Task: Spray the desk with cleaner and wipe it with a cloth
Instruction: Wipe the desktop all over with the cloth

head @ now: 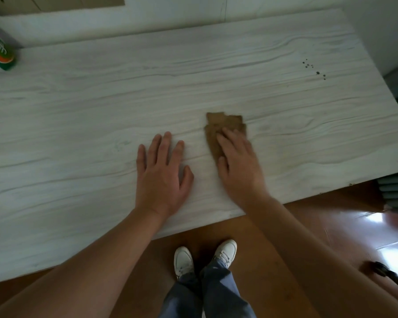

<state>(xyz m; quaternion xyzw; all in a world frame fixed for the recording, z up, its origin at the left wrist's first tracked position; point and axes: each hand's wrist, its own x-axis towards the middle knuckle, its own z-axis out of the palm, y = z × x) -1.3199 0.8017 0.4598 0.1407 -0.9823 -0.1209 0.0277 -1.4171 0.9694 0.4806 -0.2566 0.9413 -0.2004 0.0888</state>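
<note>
Forearms fill the bottom of the view, white shoes (205,257) on the brown floor (285,226) beneath them, and both hands are out on the pale wood-grain counter (78,106). Left hand (162,175) lies flat, fingers straight and spread, palm down on bare surface, holding nothing; looks like a brace to me. Right hand (239,166) lies just beside it, flat as well, fingers stretched over the near half of the brown cloth (224,121), pressing it down rather than gripping it. Its outline is slightly blurred. So the cloth sits right of centre on the counter, its far corners poking out past the fingertips.

How will it handle? I'd call it light, thin and limp. It's folded into layers and hugs the surface, so it should slide easily under a flat palm but bunch or unfold if pushed from one edge only. Best hold, to my eye, is the one on show, palm square on the middle, or a pinch at the fold when it needs lifting. Nothing fragile here.

Work left: a cluster of dark specks (314,70) far right, well apart from the cloth. Far left corner, a green-labelled pack (0,53), half out of view; whether that's the cleaner I cannot tell.
</note>
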